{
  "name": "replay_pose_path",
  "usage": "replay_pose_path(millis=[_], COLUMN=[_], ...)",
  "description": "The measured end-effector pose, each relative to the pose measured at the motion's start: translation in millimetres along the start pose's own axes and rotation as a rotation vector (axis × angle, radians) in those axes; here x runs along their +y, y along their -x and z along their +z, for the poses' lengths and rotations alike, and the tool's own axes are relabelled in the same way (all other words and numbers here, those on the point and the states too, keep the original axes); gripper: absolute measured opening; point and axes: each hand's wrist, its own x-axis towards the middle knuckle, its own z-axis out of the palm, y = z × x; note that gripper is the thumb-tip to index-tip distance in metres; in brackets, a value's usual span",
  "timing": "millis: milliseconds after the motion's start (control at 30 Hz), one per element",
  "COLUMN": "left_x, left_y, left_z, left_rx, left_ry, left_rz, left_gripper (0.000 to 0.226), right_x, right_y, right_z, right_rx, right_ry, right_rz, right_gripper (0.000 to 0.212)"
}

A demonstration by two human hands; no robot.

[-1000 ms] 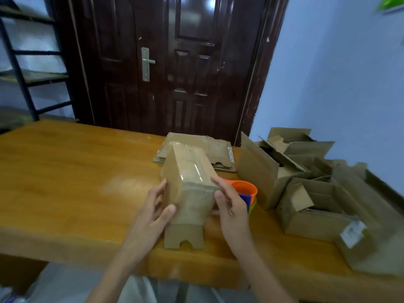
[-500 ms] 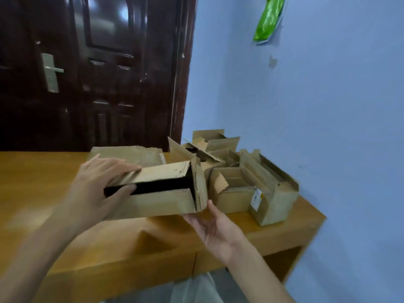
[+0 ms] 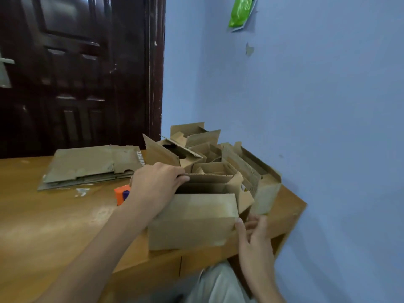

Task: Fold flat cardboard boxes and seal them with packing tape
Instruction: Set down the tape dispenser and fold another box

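A brown cardboard box [image 3: 192, 219] stands open-topped near the table's front right corner. My left hand [image 3: 156, 182] grips the box's upper left edge, fingers curled over the far flap. My right hand [image 3: 251, 235] touches the box's lower right corner with thumb and fingertips, fingers fairly straight. An orange and blue tape dispenser [image 3: 122, 193] shows partly behind my left wrist. Flat cardboard sheets [image 3: 91, 162] lie stacked further back on the table.
Several folded, open boxes [image 3: 229, 162] crowd the table's right end against the blue wall. The wooden table [image 3: 54, 226] ends close to the right of my box. A dark door stands behind. A green bag [image 3: 240, 10] hangs on the wall.
The view swung right. The box went from upright in front of me to lying beside the pile of boxes, now lowered onto the table. My right hand shifted from under the box to its right corner.
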Motion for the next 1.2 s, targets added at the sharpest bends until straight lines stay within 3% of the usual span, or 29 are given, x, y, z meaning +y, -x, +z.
replay_pose_path(millis=[67,167,300,533,733,867,1033,1200], left_x=[1,10,28,38,45,34,-9,-69], left_y=[-12,-16,-25,-48,-67,-69,-37,18], left_z=[7,17,25,45,59,54,18,-5], left_rx=[-0.041,-0.021,0.042,0.067,0.048,0.058,0.250,0.231], left_ry=[-0.021,-0.070,-0.134,-0.087,-0.008,0.237,0.231,0.123], left_rz=[-0.060,-0.117,-0.125,-0.169,-0.179,-0.162,-0.182,-0.307], left_gripper=[0.033,0.034,0.036,0.035,0.034,0.036,0.037,0.036], right_x=[1,9,7,13,19,12,-2,-65], right_y=[0,-2,-13,-37,-61,-58,-9,29], right_z=[4,13,42,59,58,59,83,116], right_rx=[0.118,0.217,0.139,0.038,-0.054,-0.127,-0.257,-0.287], right_ry=[-0.068,-0.117,0.249,0.189,0.175,0.264,0.306,0.055], right_rz=[-0.098,-0.282,-0.601,-0.465,-0.357,-0.341,-0.563,-0.852], right_gripper=[0.018,0.029,0.044,0.040,0.049,0.042,0.048,0.018])
